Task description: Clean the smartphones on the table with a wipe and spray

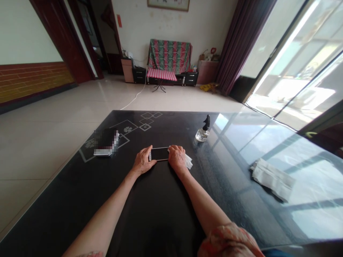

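Before you, black rectangular tabletop [155, 217]: smooth, glossy, mirror-bright toward 3 o'clock. Black-screened, pale-framed rectangular phone [159, 154]: sleek, glasslike. From phone: 2 o'clock, rounded transparent bottle [202, 135], shiny, with black plastic-looking trigger top [206, 123]; 3 o'clock, white crumpled tissue-like paper [189, 162], matt; farther out, grey folded cloth [273, 179], matt, wrinkled.

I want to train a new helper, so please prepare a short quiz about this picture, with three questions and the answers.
1. True or false: the smartphone has a brightly lit screen.
2. Beside which grip does white tissue stick out?
3. Where does the folded cloth lie in the picture?
A) Left of the spray bottle
B) Right of the spray bottle
C) On the floor

Key: 1. False, it looks dark. 2. The right grip. 3. B.
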`<control>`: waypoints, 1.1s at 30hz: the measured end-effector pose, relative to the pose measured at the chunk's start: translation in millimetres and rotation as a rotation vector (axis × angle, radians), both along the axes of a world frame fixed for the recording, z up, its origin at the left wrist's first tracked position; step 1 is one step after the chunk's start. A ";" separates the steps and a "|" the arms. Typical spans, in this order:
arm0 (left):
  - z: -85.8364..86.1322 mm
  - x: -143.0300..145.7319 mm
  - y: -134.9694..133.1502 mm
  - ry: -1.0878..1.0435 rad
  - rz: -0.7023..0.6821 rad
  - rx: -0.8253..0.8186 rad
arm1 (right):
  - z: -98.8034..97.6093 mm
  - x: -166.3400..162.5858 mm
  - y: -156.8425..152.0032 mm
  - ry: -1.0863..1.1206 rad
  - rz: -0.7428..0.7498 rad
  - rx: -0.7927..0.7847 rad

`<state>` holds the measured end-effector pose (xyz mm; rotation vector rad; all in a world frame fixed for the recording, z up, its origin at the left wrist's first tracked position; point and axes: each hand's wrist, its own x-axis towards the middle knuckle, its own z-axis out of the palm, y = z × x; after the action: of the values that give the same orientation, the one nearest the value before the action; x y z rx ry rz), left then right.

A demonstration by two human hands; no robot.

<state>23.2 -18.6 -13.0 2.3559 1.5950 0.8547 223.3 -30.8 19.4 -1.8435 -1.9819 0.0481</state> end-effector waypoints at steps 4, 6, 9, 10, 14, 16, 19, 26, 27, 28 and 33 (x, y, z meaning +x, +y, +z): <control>1.6 0.4 -0.2 -0.005 -0.005 -0.010 | -0.5 -21.9 0.4 -0.001 0.093 -0.002; 2.7 0.4 -0.3 -0.004 -0.009 -0.017 | -0.7 -37.2 -3.1 0.005 0.195 0.015; 4.2 0.2 -0.4 0.000 -0.016 -0.024 | -0.4 -48.5 -8.0 0.016 0.272 0.013; 4.5 0.1 -0.5 -0.002 -0.014 -0.027 | -0.1 -47.3 -8.6 0.018 0.272 0.009; 4.6 -0.6 -0.3 -0.005 0.003 -0.040 | 1.6 -22.9 -5.1 0.014 0.174 -0.008; 4.2 -1.1 0.0 0.002 -0.004 -0.036 | 2.4 -8.5 -2.2 0.011 0.081 -0.028; 3.4 -1.3 0.4 0.000 -0.006 -0.024 | 2.3 -1.8 -0.5 0.010 -0.004 -0.040; 2.4 -1.1 1.6 -0.014 -0.017 -0.010 | -5.8 -51.2 -3.3 0.030 0.159 0.009; 2.3 -1.3 1.8 -0.012 -0.024 -0.005 | -6.7 -56.6 -3.1 0.034 0.188 0.013; 2.2 -1.7 2.0 -0.011 -0.028 -0.002 | -7.2 -60.0 -2.7 0.039 0.216 0.018; 1.9 -2.1 1.9 -0.017 -0.033 -0.014 | -5.2 -50.0 -0.2 0.039 0.276 0.044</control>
<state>21.1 -16.6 -11.1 2.3523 1.5457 0.8527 173.3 -31.0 14.2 -1.5191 -2.1775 0.1210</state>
